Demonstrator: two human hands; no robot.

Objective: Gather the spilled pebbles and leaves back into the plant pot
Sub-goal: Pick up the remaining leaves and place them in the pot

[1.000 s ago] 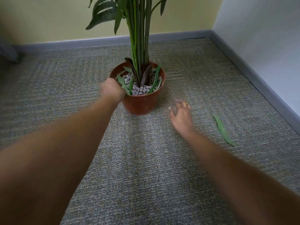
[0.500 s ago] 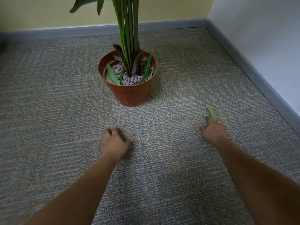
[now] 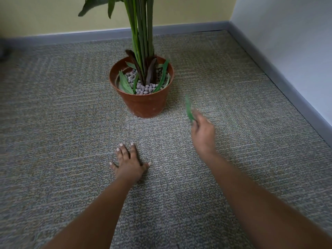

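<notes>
Your left hand point(image 3: 129, 163) is lying flat with fingers spread on the carpet point(image 3: 53, 123). Your right hand point(image 3: 203, 133) is pinching a green leaf point(image 3: 188, 107), blurred, with the terracotta plant pot point(image 3: 143, 103) just beyond, to its left.

Two bare forearms reach forward from the bottom edge. The left hand point(image 3: 129, 165) lies palm down, fingers spread flat, thumb out to its right. The right hand point(image 3: 203, 133) is raised, ahead of the left and to its right, blurred, back toward the camera, fingers pinched closed on a leaf point(image 3: 189, 108).
</notes>
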